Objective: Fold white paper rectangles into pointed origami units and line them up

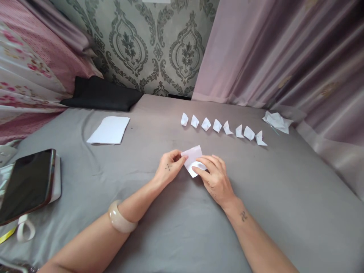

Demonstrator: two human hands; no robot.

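A small sheet of white paper (192, 154), partly folded, is held up between my two hands just above the grey cloth. My left hand (170, 167) pinches its left edge between thumb and fingers. At the lower right, my right hand (215, 177) grips the same paper, its thumb and fingertips on a bent-over part. My fingers hide some of the folds. Beyond the hands stands a row of several small folded white paper pieces (206, 124), the nearest ones a short way above the held paper.
Grey cloth (153, 235) covers the surface. A stack of white paper (109, 131) lies at left, crumpled white paper (277, 121) at far right. A dark-screened phone (27, 184) rests at the left edge. Black fabric (102, 93) sits by the patterned wall (159, 45); curtains (273, 49) hang right.
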